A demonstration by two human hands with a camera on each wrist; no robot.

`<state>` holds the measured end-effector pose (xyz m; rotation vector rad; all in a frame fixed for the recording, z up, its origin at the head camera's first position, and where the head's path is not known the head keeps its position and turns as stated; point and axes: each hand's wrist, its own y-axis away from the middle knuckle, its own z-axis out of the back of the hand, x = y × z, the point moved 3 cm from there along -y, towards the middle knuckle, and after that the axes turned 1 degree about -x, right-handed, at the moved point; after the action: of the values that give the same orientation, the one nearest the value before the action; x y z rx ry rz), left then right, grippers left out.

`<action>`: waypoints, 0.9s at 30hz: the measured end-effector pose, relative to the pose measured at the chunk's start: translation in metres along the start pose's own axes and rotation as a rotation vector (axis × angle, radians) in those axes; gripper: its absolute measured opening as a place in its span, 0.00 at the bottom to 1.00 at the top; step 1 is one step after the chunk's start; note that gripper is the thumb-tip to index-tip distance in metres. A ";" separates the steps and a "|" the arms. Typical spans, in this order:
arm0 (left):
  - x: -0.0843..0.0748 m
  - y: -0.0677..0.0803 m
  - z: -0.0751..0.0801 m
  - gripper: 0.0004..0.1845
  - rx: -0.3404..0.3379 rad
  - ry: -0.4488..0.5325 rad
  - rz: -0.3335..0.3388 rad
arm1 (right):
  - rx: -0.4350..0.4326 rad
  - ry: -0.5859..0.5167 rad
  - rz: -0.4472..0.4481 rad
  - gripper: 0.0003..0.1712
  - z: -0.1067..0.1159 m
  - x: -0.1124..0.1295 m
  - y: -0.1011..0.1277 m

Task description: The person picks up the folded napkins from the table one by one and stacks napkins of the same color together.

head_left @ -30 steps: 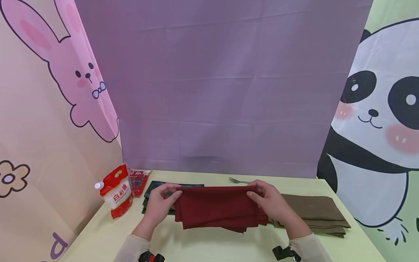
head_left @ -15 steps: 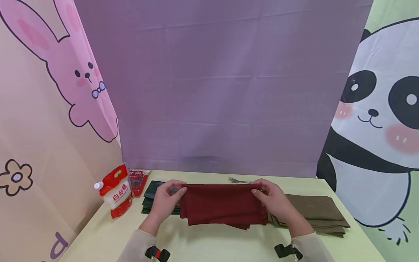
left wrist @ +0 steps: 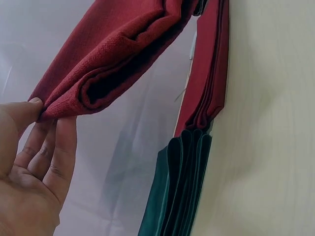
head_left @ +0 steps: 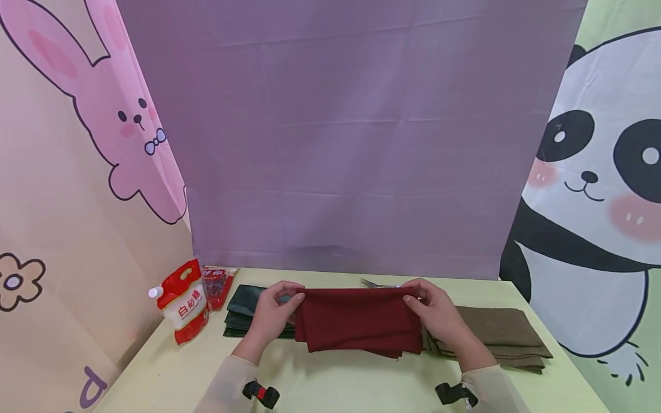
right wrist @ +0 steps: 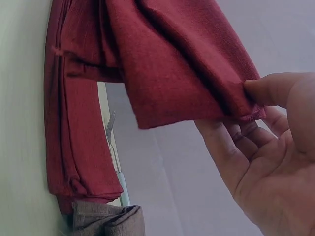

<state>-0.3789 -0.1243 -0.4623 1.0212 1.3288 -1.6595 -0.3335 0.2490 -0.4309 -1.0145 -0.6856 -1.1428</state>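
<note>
A folded dark red cloth (head_left: 358, 321) hangs between my two hands, held up by its top corners. At its left corner my left hand (head_left: 273, 315) pinches the fabric between thumb and fingers. My right hand (head_left: 438, 312) pinches the other top corner. Loose layers droop at the cloth's lower edge. Below it, a stack of folded red cloths (left wrist: 201, 73) lies on the table, seen in the wrist views but hidden behind the held cloth in the head view. A folded dark green stack (head_left: 241, 315) adjoins it on the left, and a brown stack (head_left: 498, 332) on the right.
Behind the held cloth a fork (head_left: 378, 284) lies near the table's back edge. A red and white spouted bag (head_left: 186, 304) and a red packet (head_left: 218, 285) stand at the back left. A purple curtain (head_left: 351, 137) hangs behind the pale table (head_left: 330, 384).
Both hands have shifted right and slightly upward in the head view, carrying the red cloth with them; the left hand moved more. More of the green stack now shows.
</note>
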 end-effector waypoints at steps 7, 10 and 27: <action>0.004 -0.006 -0.009 0.11 -0.015 0.031 0.012 | -0.009 -0.026 -0.023 0.12 0.003 -0.008 -0.001; 0.006 -0.008 -0.013 0.10 -0.012 0.036 0.019 | -0.011 -0.023 -0.033 0.13 0.006 -0.014 -0.003; 0.025 -0.017 -0.033 0.09 0.017 0.007 0.059 | -0.087 0.081 -0.117 0.12 0.010 -0.029 -0.005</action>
<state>-0.3998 -0.0912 -0.4834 1.0671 1.2785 -1.6276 -0.3462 0.2695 -0.4507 -1.0060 -0.6411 -1.3183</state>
